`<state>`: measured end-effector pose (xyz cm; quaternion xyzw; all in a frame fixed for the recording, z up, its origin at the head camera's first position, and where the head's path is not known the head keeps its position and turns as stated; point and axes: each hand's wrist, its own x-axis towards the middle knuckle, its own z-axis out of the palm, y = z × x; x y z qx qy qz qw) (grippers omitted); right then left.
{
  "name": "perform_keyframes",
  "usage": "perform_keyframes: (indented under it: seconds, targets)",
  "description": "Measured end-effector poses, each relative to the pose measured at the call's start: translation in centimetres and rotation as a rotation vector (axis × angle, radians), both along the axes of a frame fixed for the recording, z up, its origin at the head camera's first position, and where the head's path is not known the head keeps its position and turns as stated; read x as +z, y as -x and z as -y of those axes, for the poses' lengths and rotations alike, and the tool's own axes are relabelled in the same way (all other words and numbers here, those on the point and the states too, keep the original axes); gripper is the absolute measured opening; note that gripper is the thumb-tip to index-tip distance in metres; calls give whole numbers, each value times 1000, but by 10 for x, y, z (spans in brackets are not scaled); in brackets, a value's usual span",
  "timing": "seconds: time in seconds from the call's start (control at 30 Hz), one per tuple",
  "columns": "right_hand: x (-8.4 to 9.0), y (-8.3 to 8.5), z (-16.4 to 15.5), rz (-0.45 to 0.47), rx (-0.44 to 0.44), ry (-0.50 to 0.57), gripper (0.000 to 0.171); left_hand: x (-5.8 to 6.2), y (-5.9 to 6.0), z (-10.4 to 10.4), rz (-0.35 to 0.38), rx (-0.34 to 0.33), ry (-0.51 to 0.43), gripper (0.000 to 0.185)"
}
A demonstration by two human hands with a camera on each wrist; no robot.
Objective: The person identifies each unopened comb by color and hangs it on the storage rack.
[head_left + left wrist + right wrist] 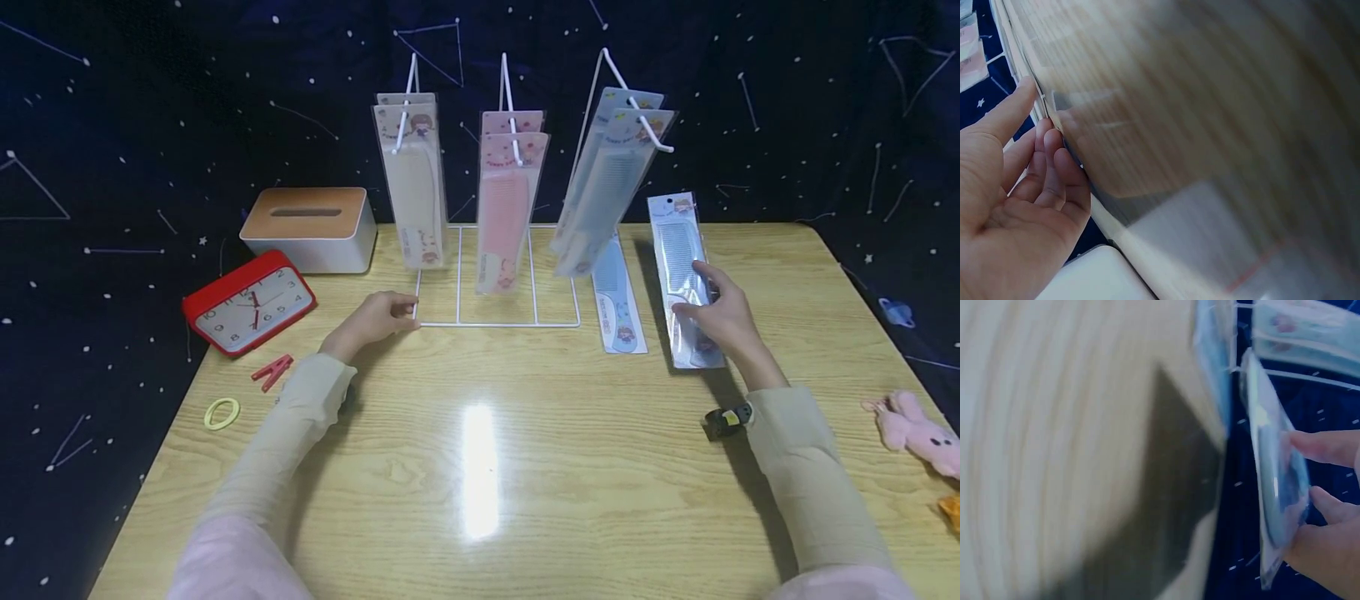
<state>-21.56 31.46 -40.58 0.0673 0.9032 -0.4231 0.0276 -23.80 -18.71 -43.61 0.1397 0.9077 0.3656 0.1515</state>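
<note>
My right hand (723, 317) holds a packaged blue comb (678, 267) by its edges, thumb on one side and fingers on the other. In the right wrist view this comb pack (1275, 481) is off the table, its shadow cast below. My left hand (375, 321) pinches the front left corner of a white wire display rack (498, 324). Three hooks on the rack carry packaged combs: cream ones (416, 192), pink ones (504, 217) and blue ones (607, 192). Another packaged blue comb (618, 300) lies flat beside the rack's right side.
Left of the rack are a tissue box (315, 233) with a wooden lid, a red clock (251, 304), a red clip (272, 372) and a yellow ring (222, 413). A pink plush toy (915, 433) lies at the right edge of the wooden table (600, 467).
</note>
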Motion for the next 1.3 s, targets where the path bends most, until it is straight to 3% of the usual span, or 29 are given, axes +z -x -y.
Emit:
perform_keyframes:
  seconds: [0.17, 0.3, 0.53, 0.63, 0.87, 1.3]
  targets:
    - [22, -22, 15, -163, -65, 49, 76, 3, -1, -1, 0, 1, 12, 50]
    - [41, -41, 27, -323, -78, 151, 74, 3, -1, -1, 1, 3, 13, 51]
    - [69, -70, 53, -587, 30, 595, 73, -1, 0, 1, 9, -2, 2, 52]
    - [74, -82, 62, -645, 113, 674, 73, -2, 1, 1, 14, 2, -3, 52]
    - [67, -97, 78, -698, 249, 627, 73, -2, 2, 2, 16, 2, -6, 52]
    - [54, -95, 87, -646, 232, 560, 77, 1, 1, 0, 7, 1, -5, 51]
